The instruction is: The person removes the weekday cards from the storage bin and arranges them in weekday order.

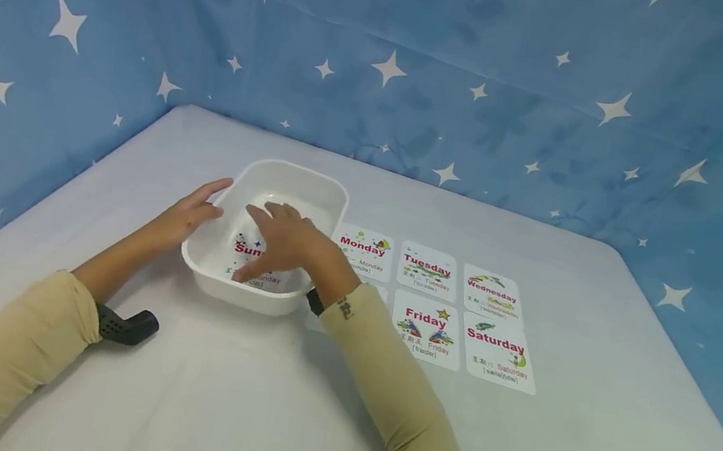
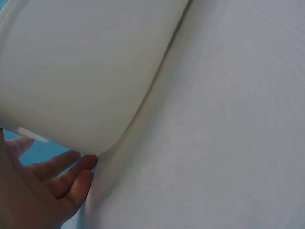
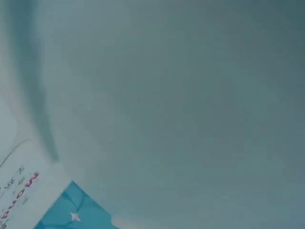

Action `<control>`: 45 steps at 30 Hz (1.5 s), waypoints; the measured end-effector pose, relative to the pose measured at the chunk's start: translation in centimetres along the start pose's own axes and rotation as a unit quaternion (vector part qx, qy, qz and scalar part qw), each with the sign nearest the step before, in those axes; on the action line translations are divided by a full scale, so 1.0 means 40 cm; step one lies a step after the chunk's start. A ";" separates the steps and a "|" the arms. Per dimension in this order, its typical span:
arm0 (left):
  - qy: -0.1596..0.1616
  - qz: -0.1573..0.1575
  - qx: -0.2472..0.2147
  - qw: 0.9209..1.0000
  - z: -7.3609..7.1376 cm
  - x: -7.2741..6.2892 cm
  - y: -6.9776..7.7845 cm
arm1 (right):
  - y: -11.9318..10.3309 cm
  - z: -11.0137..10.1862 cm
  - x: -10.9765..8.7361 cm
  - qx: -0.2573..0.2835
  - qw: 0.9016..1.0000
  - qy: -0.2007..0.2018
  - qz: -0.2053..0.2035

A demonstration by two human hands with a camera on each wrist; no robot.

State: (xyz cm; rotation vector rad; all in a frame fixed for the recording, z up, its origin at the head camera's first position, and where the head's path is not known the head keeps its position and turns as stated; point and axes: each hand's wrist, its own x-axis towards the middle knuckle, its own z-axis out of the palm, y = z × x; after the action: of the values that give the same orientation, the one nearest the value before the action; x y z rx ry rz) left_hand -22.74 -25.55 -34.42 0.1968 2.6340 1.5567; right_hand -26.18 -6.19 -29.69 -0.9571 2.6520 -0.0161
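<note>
A white plastic basin stands on the table, left of a group of cards. At its left side my left hand holds the rim, thumb over the edge; in the left wrist view the fingertips touch its outer wall. My right hand reaches into the basin with spread fingers, above a Sunday card lying on the bottom. The hand partly covers that card, and whether it touches the card I cannot tell. The right wrist view is mostly filled by the basin's pale wall.
Right of the basin lie cards in two rows: Monday, Tuesday and Wednesday behind, Friday and Saturday in front. My right arm hides most of another front card. A blue star-patterned curtain hangs behind.
</note>
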 end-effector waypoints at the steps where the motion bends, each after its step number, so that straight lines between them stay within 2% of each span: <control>1: -0.001 -0.002 -0.003 1.000 0.004 -0.001 0.001 | -0.007 0.010 0.005 -0.004 1.000 -0.017 0.006; 4: 0.002 -0.009 -0.002 1.000 0.008 -0.003 0.002 | -0.011 0.036 0.014 -0.004 0.998 -0.051 0.032; 6: 0.002 -0.010 -0.002 1.000 0.008 -0.002 0.005 | -0.008 0.045 0.016 0.007 0.997 -0.057 0.045; 11: 0.002 -0.003 -0.003 1.000 0.010 0.005 0.007 | -0.004 0.047 0.018 -0.002 0.998 -0.049 0.048; 15: 0.006 -0.012 -0.005 1.000 0.008 0.006 0.001 | -0.004 0.046 0.024 -0.019 0.998 -0.045 0.048; 21: 0.019 -0.006 0.003 1.000 0.012 0.007 0.008 | 0.005 0.044 0.029 -0.033 0.996 -0.041 0.069; 25: 0.015 -0.002 0.005 1.000 0.016 0.007 0.010 | 0.010 0.047 0.030 -0.034 0.996 -0.050 0.070; 30: 0.007 -0.013 0.006 1.000 0.014 0.005 0.004 | 0.008 0.052 0.033 -0.013 0.996 -0.049 0.070; 39: 0.006 -0.017 0.000 1.000 0.011 0.008 -0.003 | 0.008 0.052 0.035 -0.021 0.995 -0.055 0.078; 45: 0.005 -0.014 0.001 1.000 0.012 0.003 0.001 | 0.006 0.052 0.029 0.001 0.997 -0.041 0.065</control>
State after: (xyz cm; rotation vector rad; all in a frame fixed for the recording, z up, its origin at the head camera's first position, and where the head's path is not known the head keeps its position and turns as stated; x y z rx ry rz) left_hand -22.80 -25.10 -34.59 0.1507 2.6344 1.5513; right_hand -26.55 -6.52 -32.02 -0.7674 2.6321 0.0495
